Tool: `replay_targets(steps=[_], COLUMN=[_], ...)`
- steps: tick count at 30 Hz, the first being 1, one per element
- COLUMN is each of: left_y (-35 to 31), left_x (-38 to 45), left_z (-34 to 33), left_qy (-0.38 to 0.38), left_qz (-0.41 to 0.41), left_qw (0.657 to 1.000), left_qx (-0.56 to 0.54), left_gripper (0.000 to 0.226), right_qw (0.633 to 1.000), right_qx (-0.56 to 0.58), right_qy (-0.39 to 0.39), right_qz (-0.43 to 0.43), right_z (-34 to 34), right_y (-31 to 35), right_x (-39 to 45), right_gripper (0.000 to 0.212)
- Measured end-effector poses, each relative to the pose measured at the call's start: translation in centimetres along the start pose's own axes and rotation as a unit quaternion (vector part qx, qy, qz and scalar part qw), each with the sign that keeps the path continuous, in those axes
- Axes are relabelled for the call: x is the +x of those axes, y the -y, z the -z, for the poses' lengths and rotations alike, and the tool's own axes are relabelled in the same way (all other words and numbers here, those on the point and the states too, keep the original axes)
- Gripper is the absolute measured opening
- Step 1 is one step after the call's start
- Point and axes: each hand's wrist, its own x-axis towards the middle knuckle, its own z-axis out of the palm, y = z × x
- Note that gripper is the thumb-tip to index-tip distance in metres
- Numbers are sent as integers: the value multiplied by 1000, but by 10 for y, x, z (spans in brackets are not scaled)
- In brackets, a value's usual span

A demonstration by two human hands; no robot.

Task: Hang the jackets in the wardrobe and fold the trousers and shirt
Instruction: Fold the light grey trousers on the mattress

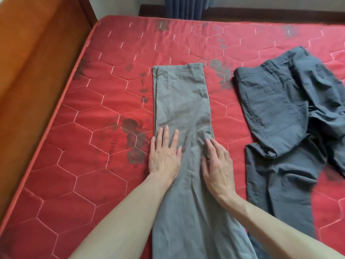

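A pair of grey-green trousers [182, 101] lies lengthwise on the red mattress [93, 128], doubled leg on leg, waistband at the far end. My left hand [165, 155] rests flat on the trousers' left edge, fingers spread. My right hand [217, 165] lies flat on the right side of the same trousers, fingers pointing away from me. Neither hand grips the cloth. To the right lies a pair of dark blue-grey trousers [276, 116], unfolded and rumpled, its legs running toward me.
A brown wooden bed frame [31, 68] runs along the left side. Blue curtains [183, 6] hang beyond the far edge of the mattress. Bare mattress shows to the left of the grey-green trousers and beyond both pairs.
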Motion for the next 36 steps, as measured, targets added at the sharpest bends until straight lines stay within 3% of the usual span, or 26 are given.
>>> replay_targets(steps=[2, 4, 8, 10, 13, 16, 22, 27, 32, 36], left_y=[-1, -3, -13, -19, -22, -26, -35, -44, -58, -77], left_x=[-8, -20, -53, -70, -90, -104, -157, -192, -202, -212], left_z=[4, 8, 8, 2, -9, -13, -24, -35, -40, -31], left_qy=[13, -3, -63, -23, 31, 24, 28, 13, 74, 71], left_qz=[9, 7, -89, -108, -74, -63, -84, -86, -26, 0], left_qw=[1000, 1000, 991, 992, 996, 997, 996, 996, 997, 997], left_qx=[2, -19, -75, -68, -32, -33, -26, -32, 24, -12], left_gripper=[61, 60, 57, 58, 63, 64, 64, 60, 67, 66], right_qw=[998, 987, 964, 963, 964, 960, 940, 958, 963, 962], right_qx=[47, 109, 144, 145, 89, 72, 238, 180, 147, 130], right_qy=[-17, -22, 15, 8, -3, 34, 61, 147, 78, 63], right_qz=[-34, -119, -222, -227, -251, -268, -239, -167, -211, -233], right_z=[6, 11, 20, 25, 30, 33, 54, 67, 72, 73], right_y=[-2, 0, 4, 2, -5, -9, -23, -56, -72, -66], right_x=[-23, -30, -21, -18, -19, -23, -81, -133, -159, -181], right_gripper=[60, 51, 21, 13, 11, 16, 17, 17, 6, 26])
